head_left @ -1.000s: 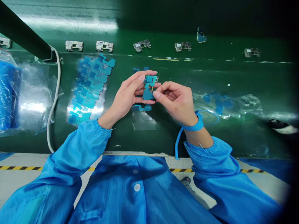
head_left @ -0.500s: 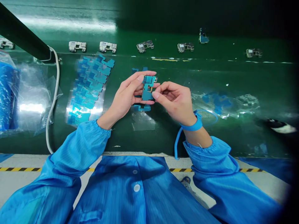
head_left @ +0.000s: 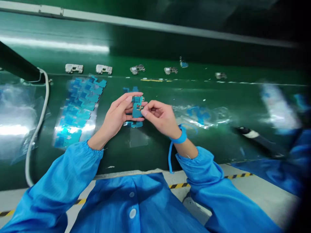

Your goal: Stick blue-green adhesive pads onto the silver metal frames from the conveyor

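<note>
A small circuit board [head_left: 137,111] with blue film on its face is upright in my left hand [head_left: 118,111], gripped by its edges between thumb and fingers. My right hand [head_left: 162,116] has thumb and forefinger pinched at the board's lower right edge; whether they hold the board or a bit of film there is hidden. A blue wrist strap [head_left: 180,136] with a coiled cord is on the right wrist. Behind and below the left hand, pieces of blue film [head_left: 133,124] and a clear sheet [head_left: 138,139] lie on the green table.
Left of my hands lies a sheet of overlapping blue film pieces [head_left: 79,110]. A white cable [head_left: 41,119] and plastic bags [head_left: 14,116] are further left. Several circuit boards [head_left: 104,69] line the back. Crumpled clear film [head_left: 201,116] and a black-and-white object [head_left: 250,133] are at right.
The camera view has turned toward the right and up, so the scene sits lower and more to the left. Both hands keep their places on the board.
</note>
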Tool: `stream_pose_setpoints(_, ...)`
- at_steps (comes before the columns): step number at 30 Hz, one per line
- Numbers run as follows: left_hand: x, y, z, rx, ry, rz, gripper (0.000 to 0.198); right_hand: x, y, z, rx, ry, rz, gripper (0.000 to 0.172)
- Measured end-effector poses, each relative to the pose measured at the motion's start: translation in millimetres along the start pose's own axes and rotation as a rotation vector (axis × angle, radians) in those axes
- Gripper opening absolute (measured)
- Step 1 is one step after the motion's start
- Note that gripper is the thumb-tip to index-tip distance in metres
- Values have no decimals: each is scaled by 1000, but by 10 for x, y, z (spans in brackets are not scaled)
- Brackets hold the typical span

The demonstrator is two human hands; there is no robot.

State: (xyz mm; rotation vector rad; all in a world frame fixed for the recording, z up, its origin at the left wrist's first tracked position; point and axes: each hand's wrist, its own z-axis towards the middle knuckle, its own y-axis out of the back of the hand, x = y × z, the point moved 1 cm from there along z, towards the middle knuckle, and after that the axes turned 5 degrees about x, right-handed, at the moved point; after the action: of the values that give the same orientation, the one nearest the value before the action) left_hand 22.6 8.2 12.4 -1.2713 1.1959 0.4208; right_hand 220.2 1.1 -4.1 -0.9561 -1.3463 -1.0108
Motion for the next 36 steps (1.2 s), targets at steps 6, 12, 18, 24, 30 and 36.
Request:
stream_pose_setpoints(6,-26,-20,-2,-51,23,-61,43,1,11,2,36,-54,-7,36)
stream_pose_setpoints(12,-30,-26,-26,-74,55,-40,45,24,-2,14,36,-67,2,34)
stream_pose_setpoints(18,-57,-43,-23,-81,40,-36,40,31,-8,16,38,-85,5,37)
stream_pose_setpoints(24,-21,-19,-6,-56,30,-38,45,43,-9,11,33,-63,28,39)
stream_pose_setpoints(30,-1,-4,-4,-40,29,-25,45,24,-2,16,24,-35,56,33)
stream_pose_setpoints(36,7,8,9,-13,15,-1,43,2,1,15,8,-35,22,35)
